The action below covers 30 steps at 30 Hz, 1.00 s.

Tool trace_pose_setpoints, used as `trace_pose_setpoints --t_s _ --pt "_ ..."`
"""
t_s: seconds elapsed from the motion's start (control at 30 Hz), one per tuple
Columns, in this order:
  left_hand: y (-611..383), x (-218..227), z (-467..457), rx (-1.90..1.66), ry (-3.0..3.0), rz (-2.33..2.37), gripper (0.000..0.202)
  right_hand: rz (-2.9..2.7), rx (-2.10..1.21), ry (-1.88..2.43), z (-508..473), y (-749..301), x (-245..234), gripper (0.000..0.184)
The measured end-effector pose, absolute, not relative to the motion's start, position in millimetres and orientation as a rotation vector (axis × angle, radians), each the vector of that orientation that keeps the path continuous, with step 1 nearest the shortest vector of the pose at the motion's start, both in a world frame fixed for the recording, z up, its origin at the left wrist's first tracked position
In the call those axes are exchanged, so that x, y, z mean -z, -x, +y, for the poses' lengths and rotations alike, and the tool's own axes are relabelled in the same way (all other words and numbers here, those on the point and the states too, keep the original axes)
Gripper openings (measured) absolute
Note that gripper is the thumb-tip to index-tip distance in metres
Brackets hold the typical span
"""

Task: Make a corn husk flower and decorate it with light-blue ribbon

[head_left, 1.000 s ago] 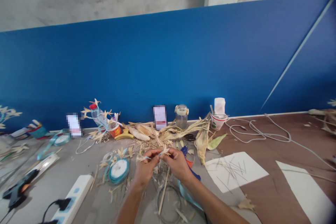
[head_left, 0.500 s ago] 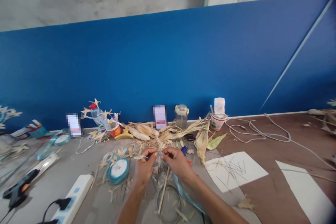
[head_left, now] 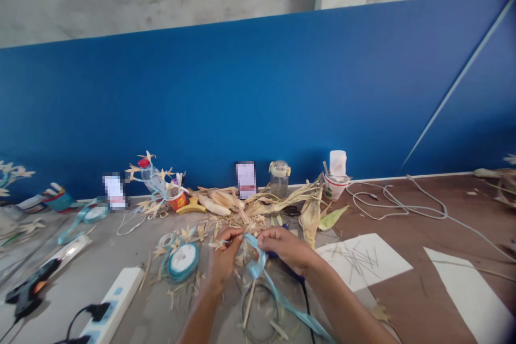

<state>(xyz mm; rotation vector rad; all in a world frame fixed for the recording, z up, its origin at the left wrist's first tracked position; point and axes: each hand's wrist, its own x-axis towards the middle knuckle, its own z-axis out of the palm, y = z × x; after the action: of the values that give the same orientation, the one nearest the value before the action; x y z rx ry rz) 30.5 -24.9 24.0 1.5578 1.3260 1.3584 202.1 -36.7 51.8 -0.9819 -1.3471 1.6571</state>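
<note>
My left hand (head_left: 224,258) is closed in a pinch, with a small pale dried-husk flower (head_left: 218,244) showing at its fingers. A light blue ribbon (head_left: 258,267) stretches from those fingertips to my right hand (head_left: 285,248), whose thumb and fingers are pinched on it. The ribbon loops below the hands, and its long tail trails across the table toward the lower right. Beneath lie a thin wire ring (head_left: 243,309) and a pale stick (head_left: 249,301). A blue ribbon spool (head_left: 183,261) rests left of my left hand.
Corn husks (head_left: 215,201) lie along the partition, near a lidded jar (head_left: 279,180) and a cup (head_left: 335,187). Thin wire pieces lie on white paper (head_left: 387,258) at right. At left are a power strip (head_left: 116,295) and a black glue gun (head_left: 32,287). Cables (head_left: 407,207) cross the right side.
My right hand has moved slightly right, away from my left fingertips, drawing the ribbon out between them. A ribbon loop now hangs below the hands. My left hand has barely moved.
</note>
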Motion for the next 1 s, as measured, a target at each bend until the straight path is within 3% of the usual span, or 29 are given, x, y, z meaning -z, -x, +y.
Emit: trace_pose_setpoints --t_s 0.3,0.7,0.87,1.0 --pt "-31.1 -26.7 -30.0 -1.39 -1.698 1.185 0.012 -0.953 -2.089 0.587 -46.3 -210.0 -71.0 0.015" --pt "-32.3 -27.7 -33.8 -1.234 -1.88 1.105 0.015 -0.587 -2.017 0.508 -39.0 -232.4 -90.6 0.01" --pt "-34.4 -30.7 -36.7 -1.209 -1.88 1.085 0.015 -0.536 -1.933 0.644 -18.7 -236.2 -67.7 0.009" --pt "-32.7 -30.5 -36.2 -1.267 -1.777 1.107 0.012 -0.767 -1.674 0.885 -4.8 -232.6 -44.7 0.011"
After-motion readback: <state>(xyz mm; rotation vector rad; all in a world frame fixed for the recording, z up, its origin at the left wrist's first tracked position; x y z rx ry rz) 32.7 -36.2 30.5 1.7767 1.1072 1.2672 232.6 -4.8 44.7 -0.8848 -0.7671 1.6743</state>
